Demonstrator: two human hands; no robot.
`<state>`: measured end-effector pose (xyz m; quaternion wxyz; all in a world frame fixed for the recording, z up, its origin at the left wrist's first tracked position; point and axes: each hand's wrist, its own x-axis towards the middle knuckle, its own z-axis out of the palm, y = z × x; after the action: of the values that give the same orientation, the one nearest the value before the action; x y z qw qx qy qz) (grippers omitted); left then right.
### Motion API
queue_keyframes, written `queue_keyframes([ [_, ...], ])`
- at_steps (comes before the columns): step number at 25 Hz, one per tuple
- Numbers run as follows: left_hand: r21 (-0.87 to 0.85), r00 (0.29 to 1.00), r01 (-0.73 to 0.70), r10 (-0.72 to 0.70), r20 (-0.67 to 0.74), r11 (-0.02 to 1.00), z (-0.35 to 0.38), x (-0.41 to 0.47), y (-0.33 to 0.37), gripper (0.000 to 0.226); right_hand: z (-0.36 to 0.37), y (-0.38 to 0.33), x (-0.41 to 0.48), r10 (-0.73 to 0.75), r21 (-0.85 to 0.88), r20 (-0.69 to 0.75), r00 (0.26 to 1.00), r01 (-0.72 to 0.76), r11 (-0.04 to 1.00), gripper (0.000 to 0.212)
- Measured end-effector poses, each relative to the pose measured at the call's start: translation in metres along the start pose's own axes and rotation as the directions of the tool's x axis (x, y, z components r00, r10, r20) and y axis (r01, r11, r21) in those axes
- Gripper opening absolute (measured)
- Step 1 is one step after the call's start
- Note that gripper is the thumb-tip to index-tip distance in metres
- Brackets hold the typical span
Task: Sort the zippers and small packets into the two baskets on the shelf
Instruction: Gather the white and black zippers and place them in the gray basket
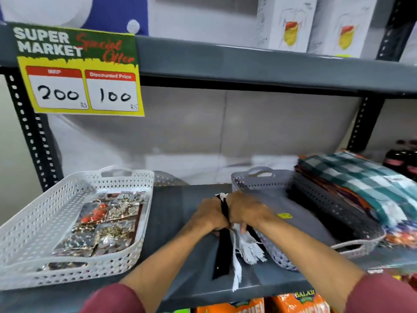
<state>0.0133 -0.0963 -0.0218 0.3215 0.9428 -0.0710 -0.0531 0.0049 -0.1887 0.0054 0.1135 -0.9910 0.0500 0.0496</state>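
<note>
Shop shelving around the sorting spot: a price sign, boxed goods, folded cloth, bottles and snack bags.

Up and to the left of the hands, a yellow and green price sign (79,71) hangs from the upper shelf (248,62), reading "SUPER MARKET Special Offer", MRP 200, Discounted Price 100. Above the hands and to the right, white boxes (286,23) printed with a red and yellow picture stand on that shelf. To the right of the hands lies a stack of folded cloths (352,184), the top one checked green and white. Farther right, dark bottles (401,161) stand at the frame edge. Below the hands, orange snack bags (300,303) show under the lower shelf (180,206).
</note>
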Motion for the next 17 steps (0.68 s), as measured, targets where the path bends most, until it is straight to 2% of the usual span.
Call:
queue_keyframes([
  [2, 0.004, 0.999, 0.037, -0.037, -0.036, 0.999, -0.002, -0.001, 0.000, 0.013, 0.005, 0.001, 0.002, -0.133, 0.114, -0.057, 0.990, 0.138, 0.984, 0.020],
  [4, 0.028, 0.997, 0.053, -0.051, -0.057, 0.998, -0.002, -0.004, 0.001, 0.024, 0.002, 0.001, -0.001, -0.128, 0.100, 0.004, 0.992, 0.127, 0.987, 0.024],
  [6, 0.052, 0.997, 0.053, -0.050, -0.057, 0.997, -0.002, -0.005, 0.000, 0.016, 0.002, -0.002, 0.001, -0.140, 0.103, 0.038, 0.989, 0.135, 0.985, 0.026],
  [8, 0.085, 0.996, 0.080, -0.076, -0.050, 0.993, -0.003, -0.007, -0.003, 0.014, -0.002, -0.002, -0.005, -0.205, 0.138, 0.021, 0.979, 0.200, 0.970, 0.014],
  [9, 0.093, 0.995, 0.095, -0.091, -0.046, 0.991, -0.004, -0.007, -0.005, 0.017, -0.004, 0.001, -0.008, -0.240, 0.133, -0.013, 0.971, 0.240, 0.962, 0.002],
  [11, 0.041, 0.993, 0.116, -0.115, -0.035, 0.992, -0.006, -0.006, -0.012, 0.018, -0.011, 0.007, -0.011, -0.275, 0.114, -0.087, 0.958, 0.284, 0.952, 0.025],
  [14, -0.048, 0.989, 0.142, -0.144, -0.036, 0.989, -0.014, -0.008, -0.020, 0.034, -0.036, 0.025, -0.009, -0.333, 0.126, -0.186, 0.924, 0.359, 0.925, 0.031],
  [17, -0.104, 0.987, 0.134, -0.142, -0.072, 0.985, -0.020, -0.006, -0.028, 0.030, -0.070, 0.050, -0.004, -0.328, 0.190, -0.313, 0.891, 0.397, 0.898, 0.029],
])
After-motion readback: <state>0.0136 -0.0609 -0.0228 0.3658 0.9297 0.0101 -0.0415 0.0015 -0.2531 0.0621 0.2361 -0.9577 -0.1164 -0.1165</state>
